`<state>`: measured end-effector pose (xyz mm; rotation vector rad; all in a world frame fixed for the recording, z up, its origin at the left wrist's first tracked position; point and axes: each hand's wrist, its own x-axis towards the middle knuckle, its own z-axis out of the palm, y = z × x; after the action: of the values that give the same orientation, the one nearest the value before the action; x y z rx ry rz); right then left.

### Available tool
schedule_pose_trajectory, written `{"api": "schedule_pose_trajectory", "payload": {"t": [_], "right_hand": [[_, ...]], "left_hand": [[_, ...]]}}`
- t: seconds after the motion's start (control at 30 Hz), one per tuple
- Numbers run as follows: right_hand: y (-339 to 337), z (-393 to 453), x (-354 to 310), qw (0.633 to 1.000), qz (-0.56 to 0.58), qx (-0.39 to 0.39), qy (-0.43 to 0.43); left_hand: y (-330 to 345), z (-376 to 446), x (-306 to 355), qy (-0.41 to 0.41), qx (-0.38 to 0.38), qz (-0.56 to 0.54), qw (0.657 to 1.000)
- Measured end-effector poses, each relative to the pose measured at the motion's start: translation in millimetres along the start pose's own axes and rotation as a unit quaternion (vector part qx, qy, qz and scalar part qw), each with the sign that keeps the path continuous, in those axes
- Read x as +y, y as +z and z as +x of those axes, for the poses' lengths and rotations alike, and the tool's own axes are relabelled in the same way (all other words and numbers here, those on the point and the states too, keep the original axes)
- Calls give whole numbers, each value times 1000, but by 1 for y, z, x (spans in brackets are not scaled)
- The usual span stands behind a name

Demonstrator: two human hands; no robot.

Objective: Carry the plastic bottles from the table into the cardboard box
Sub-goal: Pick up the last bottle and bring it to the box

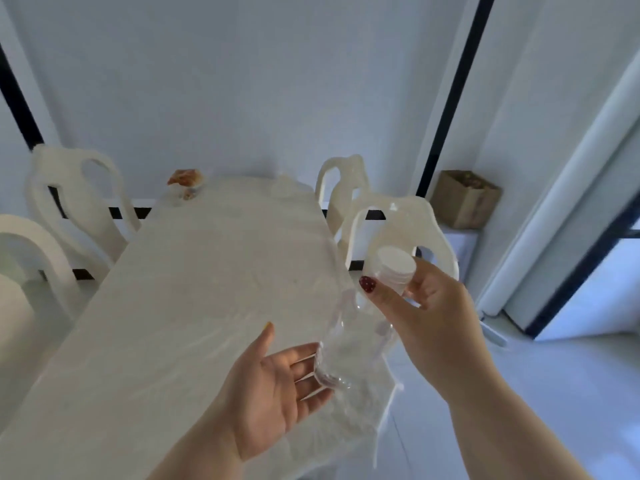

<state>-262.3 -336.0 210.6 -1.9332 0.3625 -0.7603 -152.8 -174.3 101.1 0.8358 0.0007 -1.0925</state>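
Over table (194,271) edge: right hand (426,317) pinches bottle (349,344) neck for carrying; left hand (273,382) flat-open, steadying base; box (464,199) far.

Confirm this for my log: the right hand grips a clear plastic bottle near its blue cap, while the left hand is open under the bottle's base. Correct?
Not quite. The cap is white, not blue, as the head view shows. The rest stands: the right hand grips the clear plastic bottle near that cap, and the left hand is open under its base.
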Motion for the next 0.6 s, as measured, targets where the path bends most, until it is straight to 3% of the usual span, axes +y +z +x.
{"api": "schedule_pose_trajectory", "payload": {"t": [0.3,0.6], "right_hand": [[-191,-14,59,996,-58,62,27],[-379,39,137,986,-123,98,49]], "left_hand": [[145,88,-119,-71,-51,38,995],[308,215,-214,-120,-64,64,989]]}}
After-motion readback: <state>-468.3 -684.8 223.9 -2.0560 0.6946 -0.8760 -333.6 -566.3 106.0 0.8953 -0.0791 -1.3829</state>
